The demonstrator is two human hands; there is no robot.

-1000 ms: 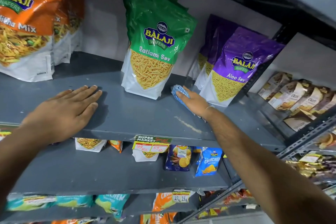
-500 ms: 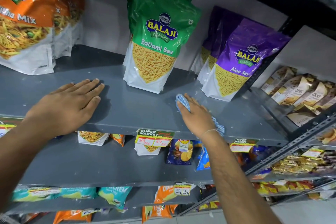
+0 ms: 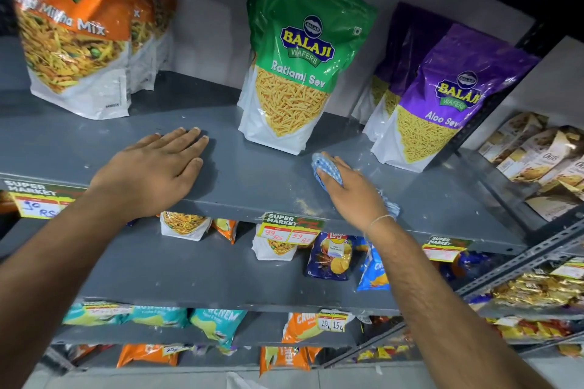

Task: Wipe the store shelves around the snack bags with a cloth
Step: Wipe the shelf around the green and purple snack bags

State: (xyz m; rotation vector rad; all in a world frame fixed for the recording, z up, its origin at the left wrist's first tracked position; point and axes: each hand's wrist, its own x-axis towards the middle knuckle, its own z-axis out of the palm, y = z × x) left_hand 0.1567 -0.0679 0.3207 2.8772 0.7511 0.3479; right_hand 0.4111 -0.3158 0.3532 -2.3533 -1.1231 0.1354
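Cloth (image 3: 327,167), blue checked, lies on the grey shelf (image 3: 262,174) under the right hand (image 3: 354,189), which presses it down in front of the green bag (image 3: 300,73) and beside the purple bag (image 3: 442,104). Left hand (image 3: 155,170) rests flat, fingers spread, holding nothing.
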